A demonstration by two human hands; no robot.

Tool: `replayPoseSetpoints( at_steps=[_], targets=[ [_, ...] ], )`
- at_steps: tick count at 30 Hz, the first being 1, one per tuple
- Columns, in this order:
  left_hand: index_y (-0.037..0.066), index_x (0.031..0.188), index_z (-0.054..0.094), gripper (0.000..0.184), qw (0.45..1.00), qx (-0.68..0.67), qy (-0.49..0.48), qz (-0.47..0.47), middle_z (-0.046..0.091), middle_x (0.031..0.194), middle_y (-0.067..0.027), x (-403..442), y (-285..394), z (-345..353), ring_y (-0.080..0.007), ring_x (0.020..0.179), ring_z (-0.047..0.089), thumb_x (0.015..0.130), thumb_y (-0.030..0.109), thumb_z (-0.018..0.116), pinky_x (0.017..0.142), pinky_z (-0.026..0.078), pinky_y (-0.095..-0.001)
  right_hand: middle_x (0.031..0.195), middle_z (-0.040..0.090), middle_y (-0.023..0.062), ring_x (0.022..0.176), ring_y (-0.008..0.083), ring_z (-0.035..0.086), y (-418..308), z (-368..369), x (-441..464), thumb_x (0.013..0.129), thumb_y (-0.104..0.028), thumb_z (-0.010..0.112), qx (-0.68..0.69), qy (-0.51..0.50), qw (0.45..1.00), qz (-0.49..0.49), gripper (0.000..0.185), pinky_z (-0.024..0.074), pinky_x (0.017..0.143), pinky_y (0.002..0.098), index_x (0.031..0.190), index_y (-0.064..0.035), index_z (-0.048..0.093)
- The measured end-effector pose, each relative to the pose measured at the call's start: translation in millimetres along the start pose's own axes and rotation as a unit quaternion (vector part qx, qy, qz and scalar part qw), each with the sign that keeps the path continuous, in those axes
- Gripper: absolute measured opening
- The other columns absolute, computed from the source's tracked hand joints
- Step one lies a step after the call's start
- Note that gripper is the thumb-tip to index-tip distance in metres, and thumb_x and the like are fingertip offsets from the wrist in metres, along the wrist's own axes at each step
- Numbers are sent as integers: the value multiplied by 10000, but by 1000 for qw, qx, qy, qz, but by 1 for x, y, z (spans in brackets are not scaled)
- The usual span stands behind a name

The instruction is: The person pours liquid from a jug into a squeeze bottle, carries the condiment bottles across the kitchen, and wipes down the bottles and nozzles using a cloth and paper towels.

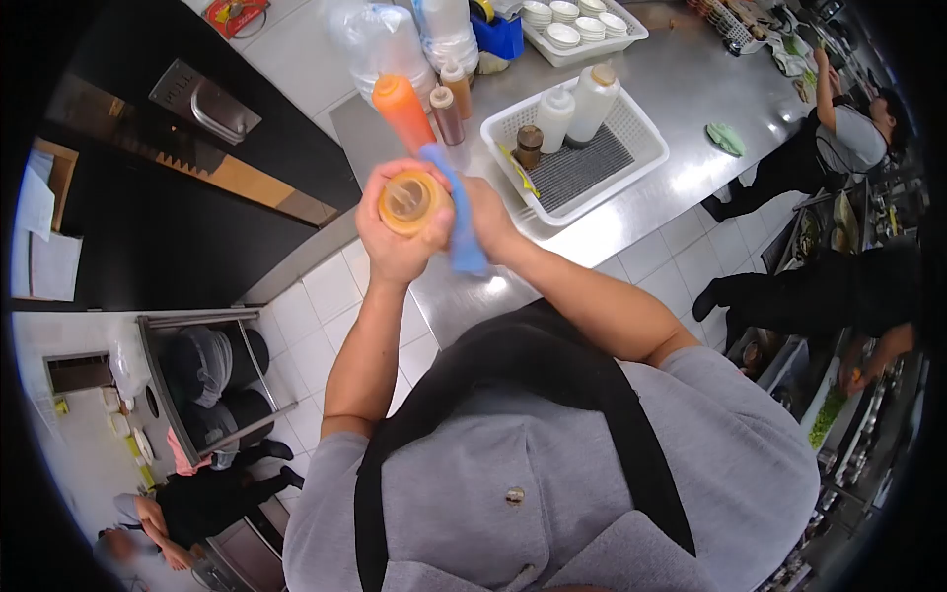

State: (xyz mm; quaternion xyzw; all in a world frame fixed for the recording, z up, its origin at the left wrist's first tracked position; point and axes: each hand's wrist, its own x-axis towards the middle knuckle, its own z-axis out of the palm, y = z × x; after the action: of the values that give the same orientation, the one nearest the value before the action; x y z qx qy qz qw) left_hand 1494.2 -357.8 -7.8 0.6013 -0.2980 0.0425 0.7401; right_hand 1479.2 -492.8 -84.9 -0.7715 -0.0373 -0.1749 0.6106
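Note:
My left hand is wrapped round a squeeze bottle, whose tan-yellow top points up at me. Its body is mostly hidden by my fingers. My right hand grips a blue cloth against the bottle's right side; the cloth is blurred and hangs down past my fingers. Just beyond my hands stand an orange squeeze bottle, a brown sauce bottle and a tan sauce bottle on the steel counter.
A white basket holds two white bottles and a dark jar. Behind it stands a tray of small white cups. Plastic-wrapped stacks and a green cloth lie on the counter. A black door is at left. Several co-workers stand around.

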Motion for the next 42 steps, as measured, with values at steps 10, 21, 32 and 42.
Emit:
replayPoseSetpoints(
  at_steps=[10, 21, 32, 42],
  targets=[
    [-12, 1125, 581, 406, 988, 73, 133, 12, 683, 985, -85, 21, -9, 21, -140, 910, 669, 815, 84, 826, 871, 543, -305, 896, 660, 63, 646, 226, 638, -43, 32, -15, 1027, -439, 574, 572, 220, 718, 329, 395, 556, 536, 362, 1200, -85, 592],
    [-28, 1146, 575, 604, 955, -158, -249, -24, 675, 967, -129, 41, 20, -8, -197, 901, 673, 768, 320, 894, 817, 556, -337, 876, 658, 148, 599, 248, 626, 9, -17, -10, 1033, -608, 364, 644, -333, 531, 439, 655, 499, 421, 363, 1221, -17, 573],
    [-20, 1178, 532, 463, 991, -41, 126, 8, 646, 1001, -141, 8, 29, 8, -202, 914, 657, 874, 194, 808, 838, 554, -338, 1276, 595, 244, 1143, 428, 608, -57, -12, -25, 719, -242, 892, -89, 6, 970, -224, 885, 515, 958, 431, 1433, 15, 437],
    [-13, 1139, 537, 655, 943, -263, -201, -35, 659, 963, -139, 18, 36, -32, -223, 860, 667, 758, 360, 918, 806, 547, -360, 1146, 703, 62, 1079, 157, 658, -65, -25, -9, 657, -200, 984, 185, -437, 876, 84, 718, 532, 944, 343, 1246, -30, 610]
  ],
)
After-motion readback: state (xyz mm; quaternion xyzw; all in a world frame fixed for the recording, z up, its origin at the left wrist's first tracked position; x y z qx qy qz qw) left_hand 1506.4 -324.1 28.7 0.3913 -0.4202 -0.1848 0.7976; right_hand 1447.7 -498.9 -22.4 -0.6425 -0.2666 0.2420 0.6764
